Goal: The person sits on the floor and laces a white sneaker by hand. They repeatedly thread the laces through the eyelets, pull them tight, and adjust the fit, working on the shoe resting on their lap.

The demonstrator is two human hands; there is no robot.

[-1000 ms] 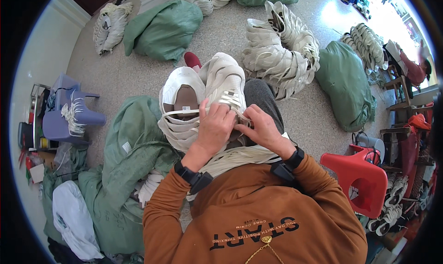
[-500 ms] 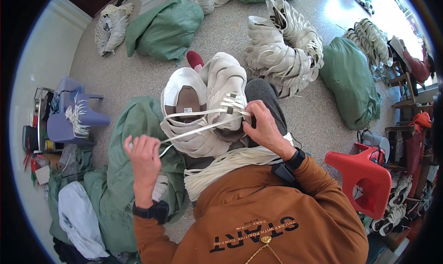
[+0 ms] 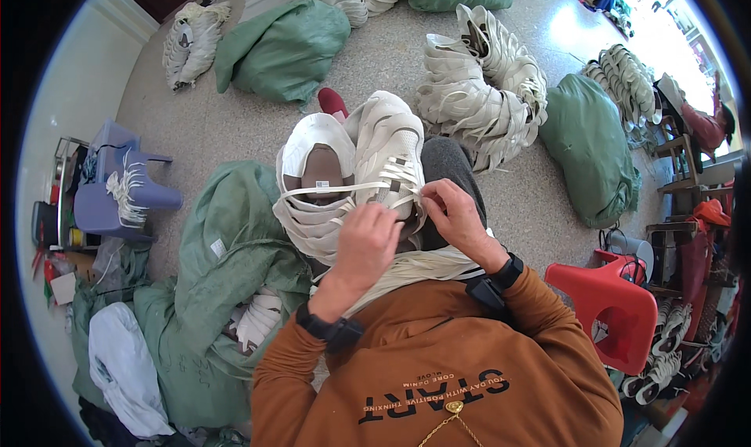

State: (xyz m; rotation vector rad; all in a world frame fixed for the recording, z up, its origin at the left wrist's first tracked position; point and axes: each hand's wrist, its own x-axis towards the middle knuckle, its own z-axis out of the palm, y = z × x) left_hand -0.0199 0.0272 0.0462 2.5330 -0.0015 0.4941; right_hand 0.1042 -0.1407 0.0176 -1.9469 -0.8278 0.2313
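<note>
the white lace (image 3: 338, 189) looks light and limp, best pinched near its tip, while left hand (image 3: 366, 240) and right hand (image 3: 458, 219) curl partly closed, their hold unclear.

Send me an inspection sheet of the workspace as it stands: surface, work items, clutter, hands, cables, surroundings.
Surface: speckled floor; the worked uppers rest by the person's lap.
Work items: laced white upper beside an open upper; a white lace crosses the open one; lace bundle over the lap.
Clutter: green sacks, purple stool, red stool.
Hands: left hand and right hand at the laced upper; exact grip unclear.
Cables: dark cord near the red stool.
Surroundings: pale wall left; another person far right.
</note>
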